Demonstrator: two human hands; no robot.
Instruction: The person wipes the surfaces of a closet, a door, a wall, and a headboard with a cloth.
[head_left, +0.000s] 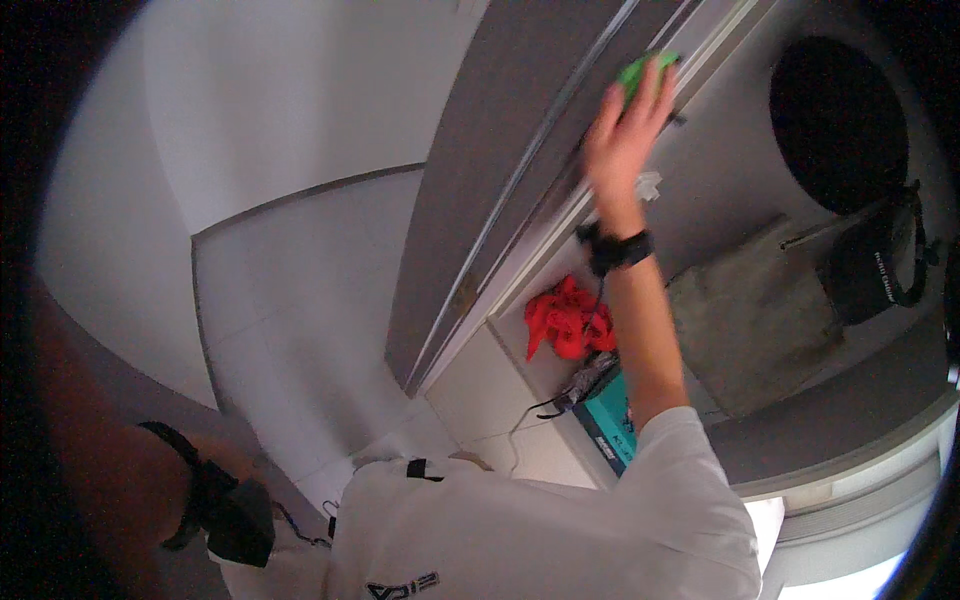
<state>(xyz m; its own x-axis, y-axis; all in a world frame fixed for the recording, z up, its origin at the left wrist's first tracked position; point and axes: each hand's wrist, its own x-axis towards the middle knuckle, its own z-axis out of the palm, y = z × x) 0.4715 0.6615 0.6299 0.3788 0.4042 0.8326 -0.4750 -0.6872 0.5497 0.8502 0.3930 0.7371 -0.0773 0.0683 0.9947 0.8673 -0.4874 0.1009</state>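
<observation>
My right hand is raised high, with its fingers stretched over a small green cloth-like piece. The hand presses this piece on the edge of the grey door panel, beside the pale frame; its exact kind is too blurred to tell. A black strap with a small device circles my right wrist. At the lower left, dark and close, is the blurred skin of my left arm or hand. A black device is strapped there, and no fingers show.
A grey door with a metal strip stands beside the pale frame. Right of my arm hang a grey-green bag, a black cap and a round black thing. Below lie a red crumpled bag and a teal box.
</observation>
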